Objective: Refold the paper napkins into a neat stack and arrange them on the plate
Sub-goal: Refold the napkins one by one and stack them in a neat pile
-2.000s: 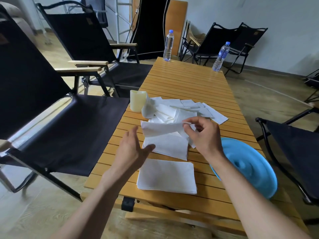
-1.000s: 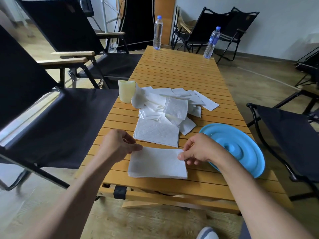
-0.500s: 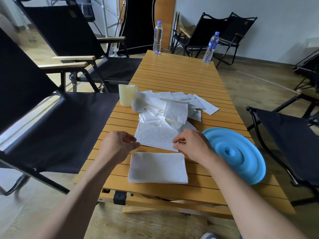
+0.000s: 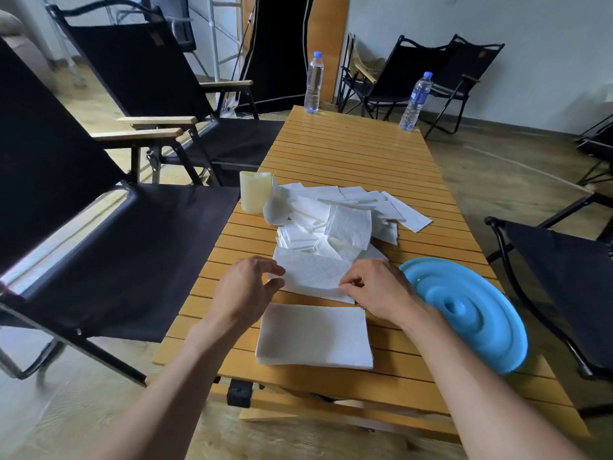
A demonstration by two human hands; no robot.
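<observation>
Progress: partway, by judgement; one neat folded stack (image 4: 315, 336) squared up at the near edge of the slatted table (image 4: 348, 151), a sizeable heap left to refold, nothing on the plate yet.
Step in hand: working a single flat napkin (image 4: 313, 272) lying just beyond the stack.
Left hand (image 4: 247, 290): fingers curved at the napkin's left edge and touching it; gripping or merely resting, cannot tell.
Right hand (image 4: 381, 290): pinches the napkin's near right corner with curled fingertips.
Loose pile (image 4: 338, 217): rumpled, half-opened white napkins overlapping mid-table, beside a cream candle (image 4: 255, 192).
Blue plate (image 4: 464, 310): right of the stack, apparently overhanging the table's right edge; holds no napkins.
Napkin look: white, thin, embossed, creased into squares.
</observation>
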